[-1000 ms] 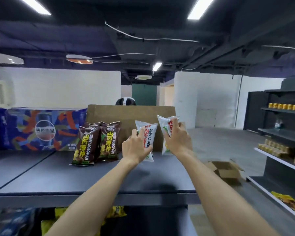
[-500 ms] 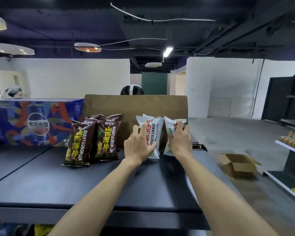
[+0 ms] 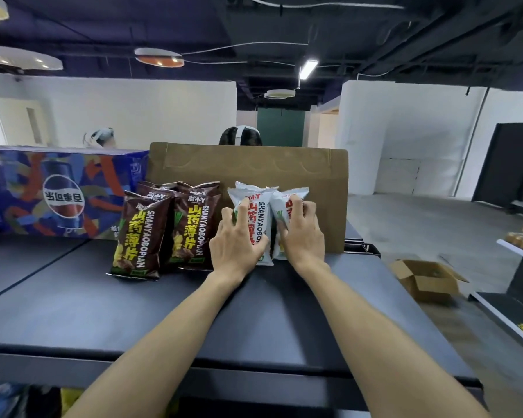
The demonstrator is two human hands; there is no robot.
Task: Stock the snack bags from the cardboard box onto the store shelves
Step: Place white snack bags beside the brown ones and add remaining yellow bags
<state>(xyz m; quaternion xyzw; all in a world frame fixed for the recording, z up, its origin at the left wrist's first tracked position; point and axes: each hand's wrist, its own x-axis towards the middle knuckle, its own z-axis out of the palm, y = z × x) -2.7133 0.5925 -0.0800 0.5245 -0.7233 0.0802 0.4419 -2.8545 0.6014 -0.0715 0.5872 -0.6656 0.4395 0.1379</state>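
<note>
Our left grip (image 3: 239, 236) and right grip (image 3: 301, 233) each clasp a white bag (image 3: 258, 218) upright against the cardboard (image 3: 314, 176), near the shelf (image 3: 360, 297) edge.

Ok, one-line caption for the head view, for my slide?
Both hands, left and right, set white bags upright beside brown bags on the shelf.

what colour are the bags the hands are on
White bags with red lettering, seen in the head view; the bags beside them are dark brown.
</note>
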